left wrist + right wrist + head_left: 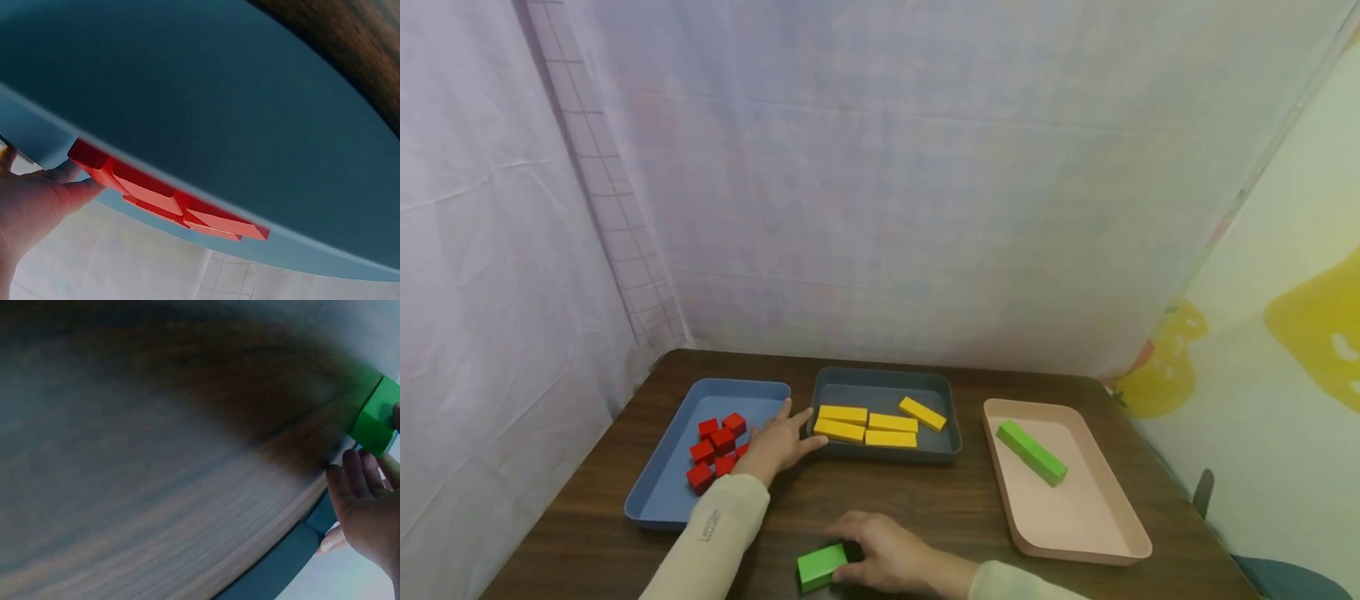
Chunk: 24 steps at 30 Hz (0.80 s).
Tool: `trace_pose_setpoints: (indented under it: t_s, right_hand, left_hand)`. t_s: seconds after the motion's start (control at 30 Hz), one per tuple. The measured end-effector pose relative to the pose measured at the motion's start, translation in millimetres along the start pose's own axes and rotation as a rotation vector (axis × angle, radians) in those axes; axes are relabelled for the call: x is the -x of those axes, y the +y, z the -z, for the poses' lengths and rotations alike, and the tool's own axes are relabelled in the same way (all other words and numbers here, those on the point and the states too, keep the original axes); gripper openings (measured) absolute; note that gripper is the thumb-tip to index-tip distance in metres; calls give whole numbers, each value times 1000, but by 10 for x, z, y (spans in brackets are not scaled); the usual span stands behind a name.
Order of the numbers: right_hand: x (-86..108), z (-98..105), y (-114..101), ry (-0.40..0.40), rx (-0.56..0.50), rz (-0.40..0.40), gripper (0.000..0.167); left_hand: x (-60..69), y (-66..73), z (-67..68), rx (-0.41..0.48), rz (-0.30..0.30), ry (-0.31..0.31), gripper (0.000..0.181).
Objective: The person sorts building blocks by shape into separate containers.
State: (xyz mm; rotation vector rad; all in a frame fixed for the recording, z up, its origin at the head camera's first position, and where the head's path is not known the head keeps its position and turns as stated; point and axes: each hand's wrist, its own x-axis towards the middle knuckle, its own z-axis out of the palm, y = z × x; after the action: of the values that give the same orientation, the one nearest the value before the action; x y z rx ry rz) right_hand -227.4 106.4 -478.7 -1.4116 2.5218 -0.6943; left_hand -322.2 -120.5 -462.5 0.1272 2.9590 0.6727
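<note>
My left hand point(780, 443) reaches over the right side of the blue tray point(647, 500), fingers spread towards the dark grey tray point(887, 379). Several red cubes point(702, 452) lie in the blue tray, some partly hidden by this hand and forearm. In the left wrist view, the fingers of the left hand point(37, 203) extend beside the red cubes point(150, 190). Close to the front edge, a green block point(820, 567) lies on the table. My right hand point(883, 552) is at its right end, the thumb touching it and the other fingers extended behind it.
Several yellow blocks point(891, 437) lie in the dark grey tray. At the right, a beige tray point(1090, 508) holds one long green block point(1032, 452). The dark wooden table point(925, 492) is bounded by a white curtain point(880, 208) at the back.
</note>
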Motion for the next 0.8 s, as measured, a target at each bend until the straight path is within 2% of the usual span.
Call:
trace_pose_setpoints:
  t_s: [0.23, 0.43, 0.6, 0.8]
  right_hand:
    - [-23, -38, -10, -22, 45, 18, 37]
    - [20, 8, -2, -15, 23, -11, 32]
    - [108, 104, 48, 66, -16, -25, 30]
    - [297, 264, 125, 193, -100, -100, 29]
  left_hand:
    - [0, 3, -4, 3, 2, 1, 72]
    - [5, 10, 1, 9, 7, 0, 72]
    - [8, 7, 4, 11, 7, -1, 71]
    - [7, 5, 4, 9, 5, -5, 72]
